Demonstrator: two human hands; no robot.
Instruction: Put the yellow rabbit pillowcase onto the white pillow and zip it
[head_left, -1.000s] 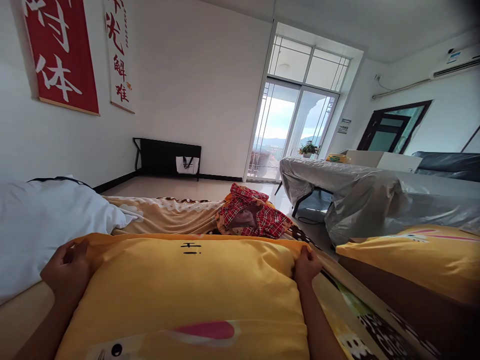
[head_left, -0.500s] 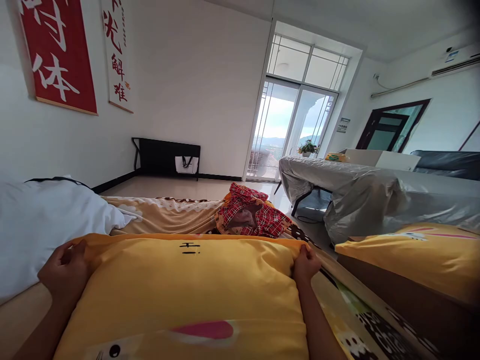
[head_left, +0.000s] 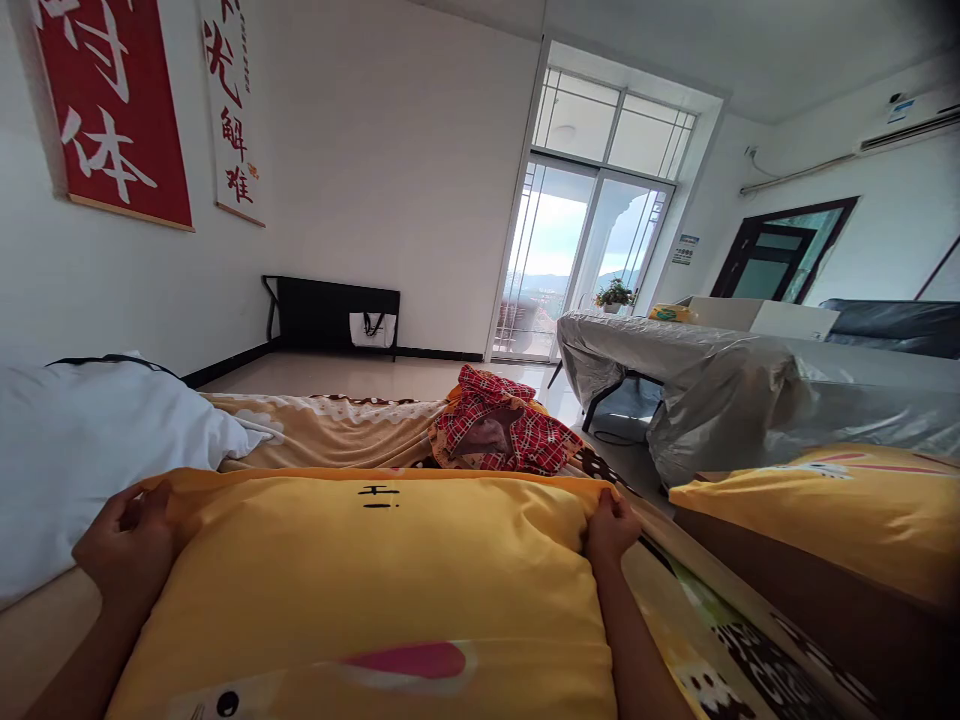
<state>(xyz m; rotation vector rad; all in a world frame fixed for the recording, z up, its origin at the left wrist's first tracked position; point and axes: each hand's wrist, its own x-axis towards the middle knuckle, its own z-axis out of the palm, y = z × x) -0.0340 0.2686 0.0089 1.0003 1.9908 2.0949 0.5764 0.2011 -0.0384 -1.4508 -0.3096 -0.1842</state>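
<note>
A plump yellow pillow (head_left: 360,580) with a pink-eared cartoon print and "Hi!" lettering fills the lower middle of the head view. My left hand (head_left: 131,540) pinches its far left corner, fingers closed on the cloth. At the far right corner, my right hand (head_left: 613,525) is closed on the fabric in the same way. The far edge is stretched straight between both hands. Just beyond that edge lies a crumpled red plaid cloth (head_left: 544,430) on a tan patterned blanket (head_left: 337,425).
At left is a white pillow or bundle (head_left: 97,450). Another yellow pillow (head_left: 840,510) rests on a brown box-like surface at right. Behind it stands a table under plastic sheeting (head_left: 720,370). A black bench (head_left: 315,315) with a white bag (head_left: 373,330) is by the far wall.
</note>
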